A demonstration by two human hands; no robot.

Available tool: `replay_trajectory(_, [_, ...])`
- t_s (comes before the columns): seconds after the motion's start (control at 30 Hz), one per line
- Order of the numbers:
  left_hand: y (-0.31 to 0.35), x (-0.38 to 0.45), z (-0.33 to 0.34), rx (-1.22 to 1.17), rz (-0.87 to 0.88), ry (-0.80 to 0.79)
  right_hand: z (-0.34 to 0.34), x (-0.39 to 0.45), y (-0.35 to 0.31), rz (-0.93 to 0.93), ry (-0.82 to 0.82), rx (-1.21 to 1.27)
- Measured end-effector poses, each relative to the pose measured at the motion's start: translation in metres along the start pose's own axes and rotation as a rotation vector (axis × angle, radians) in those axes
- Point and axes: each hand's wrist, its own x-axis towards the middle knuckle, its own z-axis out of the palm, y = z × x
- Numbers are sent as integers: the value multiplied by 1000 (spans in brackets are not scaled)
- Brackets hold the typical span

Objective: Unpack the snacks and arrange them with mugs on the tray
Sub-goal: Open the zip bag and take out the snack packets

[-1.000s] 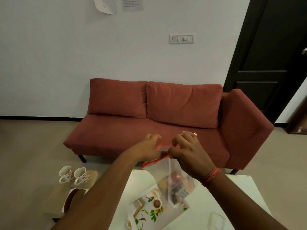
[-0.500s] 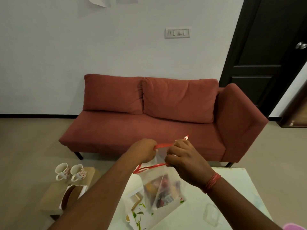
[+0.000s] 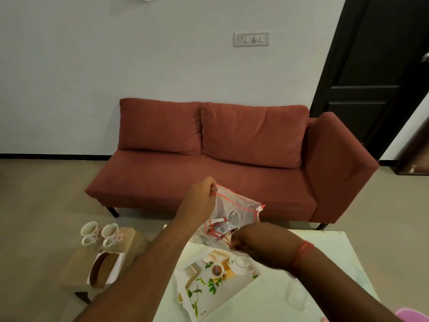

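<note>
Right now we have the clear zip bag (image 3: 234,209) of snacks up over the far end of the printed tray (image 3: 218,278), which sits on the pale table (image 3: 329,252). Our left hand (image 3: 199,205) pinches the bag's upper corner by the red zip strip, and our right hand (image 3: 253,242) grips the lower edge; both are clenched on the plastic, with the mouth seemingly pulled apart between them. The snack packets (image 3: 220,226) have slid toward the low side, near our right hand. To do this well, we should probably keep the left corner high, tip the mouth down over the tray's middle, and let the packets slide out slowly so none skids onto the table. The two flowered mugs (image 3: 102,233) wait on the low wooden stool (image 3: 76,268) to the left, well apart from the tray.
</note>
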Motion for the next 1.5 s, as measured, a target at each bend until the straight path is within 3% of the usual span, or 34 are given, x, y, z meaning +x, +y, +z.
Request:
replay_trajectory(0.07, [8, -5, 8, 3, 50, -25, -2, 15, 3, 64, 63, 95])
replay_trajectory(0.13, [15, -10, 16, 5, 91, -57, 1, 31, 8, 147, 27, 24])
replay_trajectory(0.27, [31, -18, 26, 16, 176, -81, 25, 59, 15, 280, -213, -109])
replay_trajectory(0.43, [46, -25, 39, 54, 259, -125, 11, 55, -2, 130, -449, -295])
replay_trajectory(0.6, [31, -23, 37, 56, 227, -93, 1, 41, -3, 256, -619, -455])
replay_trajectory(0.73, [20, -18, 32, 51, 146, -102, -15, 8, -13, 172, -594, -514])
replay_trajectory(0.87, [21, -16, 33, 37, 131, -120, -21, -12, -24, 81, -619, -395])
replay_trajectory(1.0, [33, -15, 39, 6, 160, -164, -23, 1, -21, 23, -491, -302])
replay_trajectory(1.1, [41, -11, 39, 2, 150, -248, -17, 20, -11, 117, -285, -304])
replay_trajectory(1.2, [36, -8, 36, -33, 124, -184, 0, 35, 3, 218, -156, -294])
replay_trajectory(1.4, [54, -22, 33, -110, 210, -182, 43, 63, 33, 348, -338, -315])
replay_trajectory(1.5, [61, -25, 32, -161, 223, -171, 68, 68, 36, 388, -264, -440])
